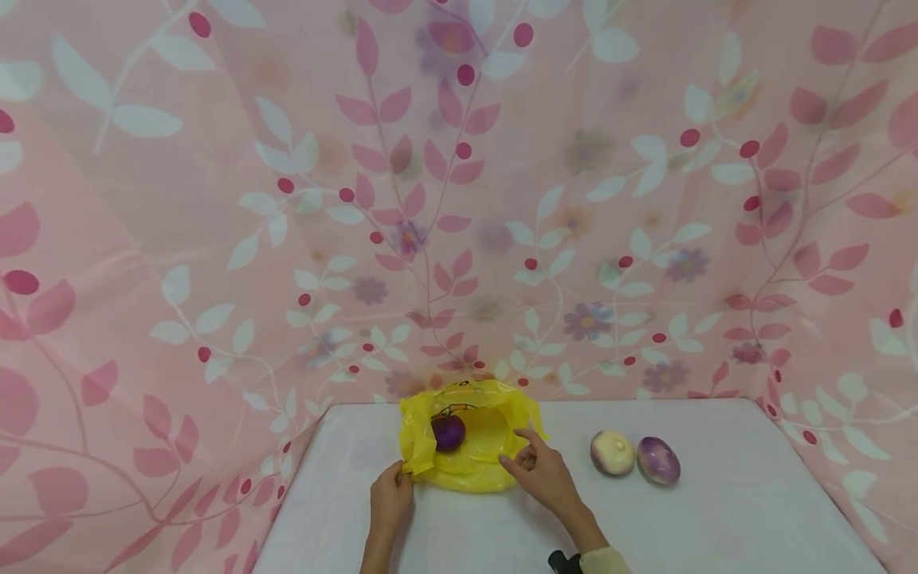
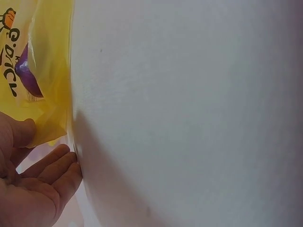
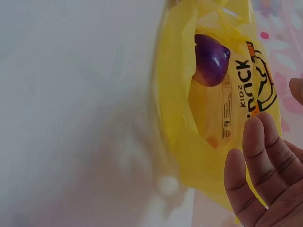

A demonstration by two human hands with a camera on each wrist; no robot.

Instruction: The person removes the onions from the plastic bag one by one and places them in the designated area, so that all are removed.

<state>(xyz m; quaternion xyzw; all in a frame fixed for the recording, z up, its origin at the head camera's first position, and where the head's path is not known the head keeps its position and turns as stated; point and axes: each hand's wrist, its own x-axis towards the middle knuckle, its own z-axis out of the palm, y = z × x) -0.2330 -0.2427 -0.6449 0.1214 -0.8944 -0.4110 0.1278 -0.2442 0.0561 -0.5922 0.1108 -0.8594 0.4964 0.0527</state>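
A yellow plastic bag [image 1: 490,462] with black print lies on the white table, its mouth gaping toward me. Inside it, on the left, sits a shiny purple onion-like vegetable [image 1: 449,434] with a small pointed tip, best seen in the right wrist view [image 3: 212,60]. My left hand [image 1: 390,501] pinches the bag's near left edge between thumb and index finger; in the left wrist view its other fingers extend below the plastic. Beside the bag's right rim is my right hand [image 1: 547,476], fingers loosely extended and gripping nothing. Whether it touches the plastic I cannot tell.
To the right of the bag, a cream-and-purple round vegetable [image 1: 613,454] and a purple oval one [image 1: 658,460] lie side by side on the white tabletop [image 1: 731,510]. A pink floral cloth [image 1: 502,319] hangs behind the table and along its sides.
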